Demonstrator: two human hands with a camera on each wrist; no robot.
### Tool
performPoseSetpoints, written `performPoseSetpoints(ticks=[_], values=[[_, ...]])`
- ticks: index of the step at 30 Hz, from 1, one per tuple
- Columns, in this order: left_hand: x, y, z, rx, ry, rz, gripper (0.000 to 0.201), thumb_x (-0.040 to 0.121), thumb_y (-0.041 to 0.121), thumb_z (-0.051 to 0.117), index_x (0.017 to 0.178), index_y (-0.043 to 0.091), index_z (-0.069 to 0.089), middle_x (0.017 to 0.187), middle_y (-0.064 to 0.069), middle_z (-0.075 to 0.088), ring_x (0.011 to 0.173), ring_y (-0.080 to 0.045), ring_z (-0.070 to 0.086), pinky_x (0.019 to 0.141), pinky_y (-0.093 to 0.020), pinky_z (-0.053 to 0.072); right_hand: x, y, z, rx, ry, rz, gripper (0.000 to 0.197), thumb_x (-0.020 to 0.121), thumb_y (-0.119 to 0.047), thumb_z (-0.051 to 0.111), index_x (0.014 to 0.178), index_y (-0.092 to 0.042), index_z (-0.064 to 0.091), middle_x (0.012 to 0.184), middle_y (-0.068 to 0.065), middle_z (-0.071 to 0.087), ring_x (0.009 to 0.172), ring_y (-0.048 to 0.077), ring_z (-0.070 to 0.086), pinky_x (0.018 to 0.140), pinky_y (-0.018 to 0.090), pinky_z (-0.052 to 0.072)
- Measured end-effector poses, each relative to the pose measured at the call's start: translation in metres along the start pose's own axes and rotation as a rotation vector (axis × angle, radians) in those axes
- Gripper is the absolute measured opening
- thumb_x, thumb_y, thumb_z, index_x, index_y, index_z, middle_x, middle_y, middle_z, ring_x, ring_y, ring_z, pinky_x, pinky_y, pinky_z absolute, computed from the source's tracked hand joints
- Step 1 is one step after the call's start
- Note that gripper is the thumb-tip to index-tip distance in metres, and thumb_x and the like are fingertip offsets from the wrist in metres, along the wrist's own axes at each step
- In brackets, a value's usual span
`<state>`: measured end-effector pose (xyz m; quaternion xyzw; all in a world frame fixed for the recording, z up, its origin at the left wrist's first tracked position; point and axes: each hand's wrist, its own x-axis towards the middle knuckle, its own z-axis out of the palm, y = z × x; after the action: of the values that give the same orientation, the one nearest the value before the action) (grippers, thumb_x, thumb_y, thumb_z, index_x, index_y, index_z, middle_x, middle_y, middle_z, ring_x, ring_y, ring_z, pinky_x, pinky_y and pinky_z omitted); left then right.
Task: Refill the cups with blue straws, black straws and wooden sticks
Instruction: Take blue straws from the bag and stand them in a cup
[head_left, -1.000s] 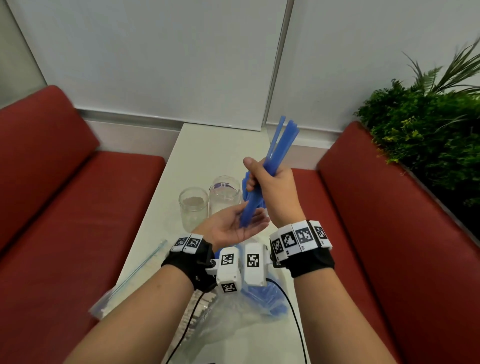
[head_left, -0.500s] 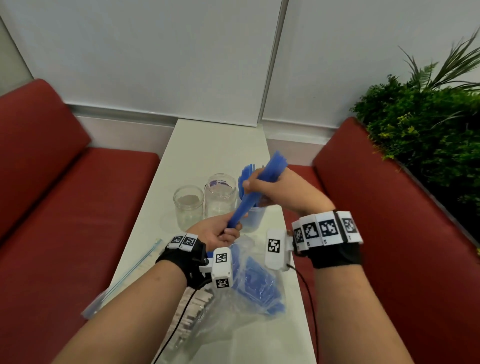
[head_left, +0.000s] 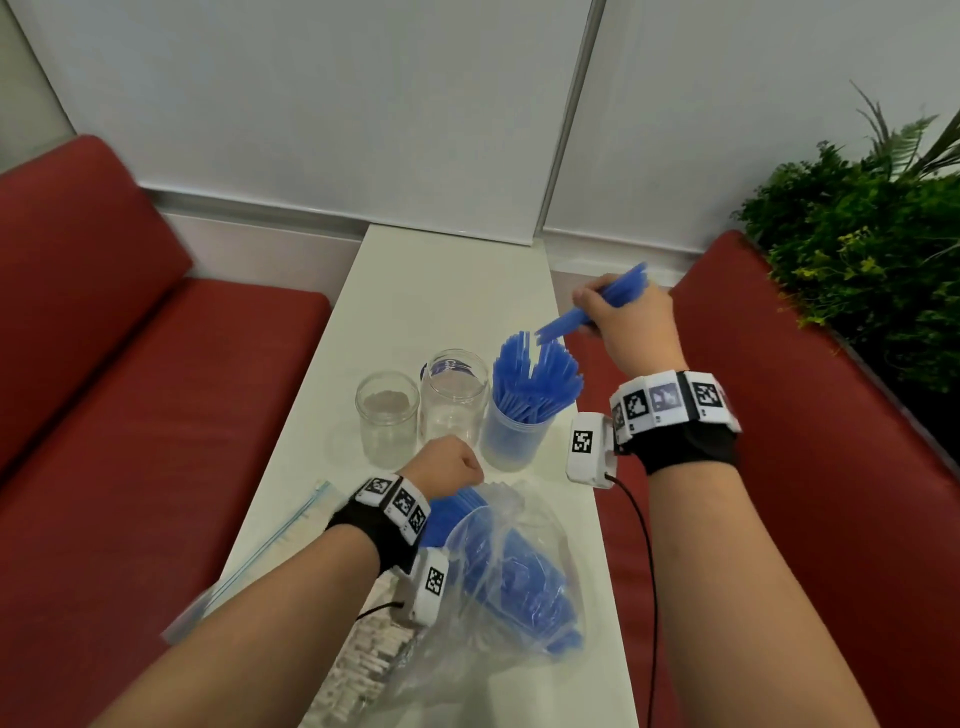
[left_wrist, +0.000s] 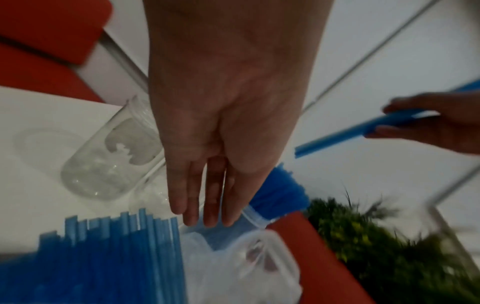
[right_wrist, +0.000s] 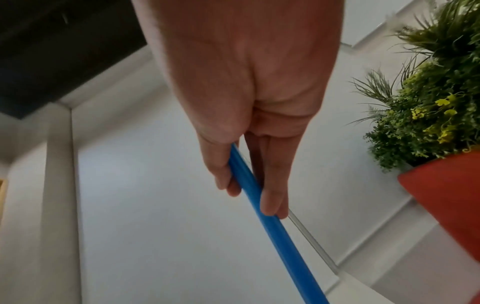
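Over the white table (head_left: 441, 291), right hand (head_left: 626, 322) grip clamps blue straws (head_left: 597, 306); left hand (head_left: 441, 470) hangs slack.

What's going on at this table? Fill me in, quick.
A person is refilling cups with straws. The right hand grips a few blue plastic straws above the clear plastic cup already packed with blue straws. The left hand, fingers straight, hovers over the clear plastic bag of blue straws near the cup. Two empty clear glass jars stand to the left of the cup on the white table.
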<state>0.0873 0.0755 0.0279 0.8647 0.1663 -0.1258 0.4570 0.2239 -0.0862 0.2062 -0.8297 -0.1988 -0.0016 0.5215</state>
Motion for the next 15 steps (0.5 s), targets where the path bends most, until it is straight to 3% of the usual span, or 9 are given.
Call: performPoseSetpoints(ticks=[3,8,10,11,13,15], values=[[0.006,-0.002,0.012,0.314,-0.1,0.112,0.02,0.089,0.008,0.061,0.103,0.006,0.075,0.106,-0.005,0.072,0.098,-0.017,0.065,0.084,-0.021,0.048,0.015,0.024,0.021,-0.116,-0.065,0.07,0.014,0.095,-0.014,0.064,0.087,-0.004,0.07,0.078,0.017,0.071,0.061,0.016,0.062,0.064,0.035,0.055],[0.011,-0.01,0.035,0.681,-0.279,0.187,0.028,0.093,0.021,0.057,0.119,0.016,0.065,0.12,-0.006,0.063,0.109,-0.027,0.06,0.095,-0.04,0.048,0.029,0.063,0.053,-0.179,-0.17,0.209,0.016,0.092,-0.011,0.066,0.089,0.005,0.07,0.09,0.026,0.072,0.07,0.027,0.067,0.078,0.045,0.06],[0.012,-0.016,0.044,0.896,-0.316,0.195,0.046,0.09,0.032,0.061,0.133,0.018,0.052,0.131,-0.008,0.053,0.121,-0.031,0.049,0.101,-0.048,0.04,0.031,0.077,0.064,-0.228,-0.189,0.225,0.017,0.091,-0.013,0.067,0.085,0.002,0.07,0.084,0.021,0.071,0.074,0.031,0.069,0.073,0.041,0.061],[0.012,-0.018,0.047,0.966,-0.333,0.2,0.057,0.088,0.036,0.064,0.138,0.019,0.045,0.136,-0.009,0.047,0.125,-0.033,0.042,0.103,-0.05,0.036,0.031,0.084,0.069,-0.275,-0.189,0.214,0.018,0.091,-0.016,0.066,0.081,-0.001,0.069,0.076,0.016,0.068,0.07,0.029,0.066,0.063,0.034,0.057],[0.013,-0.022,0.052,1.069,-0.326,0.232,0.066,0.084,0.04,0.068,0.14,0.017,0.041,0.137,-0.009,0.043,0.125,-0.033,0.038,0.103,-0.05,0.032,0.028,0.094,0.077,-0.353,-0.166,0.202,0.023,0.091,-0.021,0.065,0.073,-0.007,0.063,0.063,0.005,0.057,0.059,0.019,0.054,0.05,0.024,0.039],[0.015,-0.023,0.056,1.108,-0.287,0.278,0.063,0.085,0.041,0.068,0.138,0.017,0.043,0.137,-0.008,0.046,0.125,-0.031,0.039,0.101,-0.049,0.031,0.026,0.103,0.082,-0.345,-0.16,0.199,0.028,0.092,-0.021,0.064,0.072,-0.002,0.062,0.064,0.008,0.058,0.058,0.021,0.052,0.054,0.029,0.042]])
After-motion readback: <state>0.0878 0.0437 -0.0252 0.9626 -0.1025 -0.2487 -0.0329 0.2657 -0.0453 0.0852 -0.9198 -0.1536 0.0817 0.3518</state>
